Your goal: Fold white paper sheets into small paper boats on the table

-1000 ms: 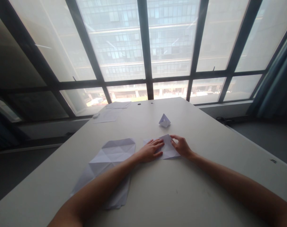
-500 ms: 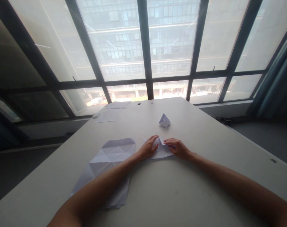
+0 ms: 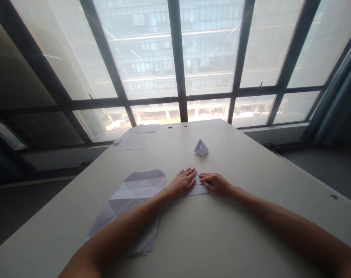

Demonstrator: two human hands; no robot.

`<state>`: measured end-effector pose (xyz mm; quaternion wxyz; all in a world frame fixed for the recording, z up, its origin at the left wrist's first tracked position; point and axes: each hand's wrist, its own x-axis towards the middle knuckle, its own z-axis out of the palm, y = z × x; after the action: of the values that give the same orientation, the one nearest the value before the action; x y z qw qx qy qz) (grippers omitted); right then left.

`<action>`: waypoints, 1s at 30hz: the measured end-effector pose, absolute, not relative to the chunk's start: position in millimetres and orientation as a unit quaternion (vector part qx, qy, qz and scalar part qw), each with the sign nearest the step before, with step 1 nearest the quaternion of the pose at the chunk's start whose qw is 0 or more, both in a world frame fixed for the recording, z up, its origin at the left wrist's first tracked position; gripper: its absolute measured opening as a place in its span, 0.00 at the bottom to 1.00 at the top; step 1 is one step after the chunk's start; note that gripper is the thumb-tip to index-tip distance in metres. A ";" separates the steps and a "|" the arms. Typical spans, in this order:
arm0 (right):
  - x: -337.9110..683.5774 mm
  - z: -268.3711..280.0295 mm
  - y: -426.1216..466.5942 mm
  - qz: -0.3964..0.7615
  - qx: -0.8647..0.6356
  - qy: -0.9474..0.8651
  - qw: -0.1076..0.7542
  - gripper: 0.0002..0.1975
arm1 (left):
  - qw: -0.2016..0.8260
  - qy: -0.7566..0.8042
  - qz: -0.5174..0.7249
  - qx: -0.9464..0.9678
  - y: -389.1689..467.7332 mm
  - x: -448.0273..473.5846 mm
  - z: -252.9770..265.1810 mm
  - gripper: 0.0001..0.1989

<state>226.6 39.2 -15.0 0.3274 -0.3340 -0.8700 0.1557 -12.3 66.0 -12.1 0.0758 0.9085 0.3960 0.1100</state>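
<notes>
A white sheet of paper point(image 3: 198, 189) lies partly folded on the table, mostly covered by my hands. My left hand point(image 3: 184, 181) rests flat on its left part, fingers stretched out. On the right side, my right hand point(image 3: 217, 183) has its fingers drawn together at a folded flap, thumb tucked beneath; the exact grip is partly hidden. Between the hands a narrow strip of the fold shows. Just beyond them stands a small folded paper piece point(image 3: 201, 148) with a pointed top.
Creased paper sheets point(image 3: 135, 189) lie in a pile under my left forearm. More flat sheets point(image 3: 130, 141) sit at the far left of the white table point(image 3: 236, 239). Tall windows rise behind the table's far edge.
The raised flap of the paper now lies lower. My left hand has flattened onto the sheet, and my right fingers have come slightly down and nearer to me.
</notes>
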 end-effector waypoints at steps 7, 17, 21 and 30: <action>225.9 -2.2 36.1 0.120 -0.360 -0.878 0.290 0.16 | 0.058 0.410 0.083 0.906 63.3 -10.8 -8.2 0.28; 223.8 -0.3 35.2 0.037 -0.454 -0.826 0.333 0.27 | 0.058 0.406 0.076 0.909 62.2 -10.8 -5.2 0.28; 224.4 -3.0 37.0 0.068 -0.451 -0.817 0.353 0.27 | 0.063 0.390 0.068 0.916 62.3 -11.5 -4.0 0.27; 225.4 -6.0 37.8 0.091 -0.416 -0.829 0.363 0.19 | 0.063 0.380 0.083 0.919 63.0 -12.2 -5.0 0.27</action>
<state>225.4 37.8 -6.0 0.3631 -0.4157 -0.8290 0.0906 -12.2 63.0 -5.0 0.0635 0.9190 0.3801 0.0831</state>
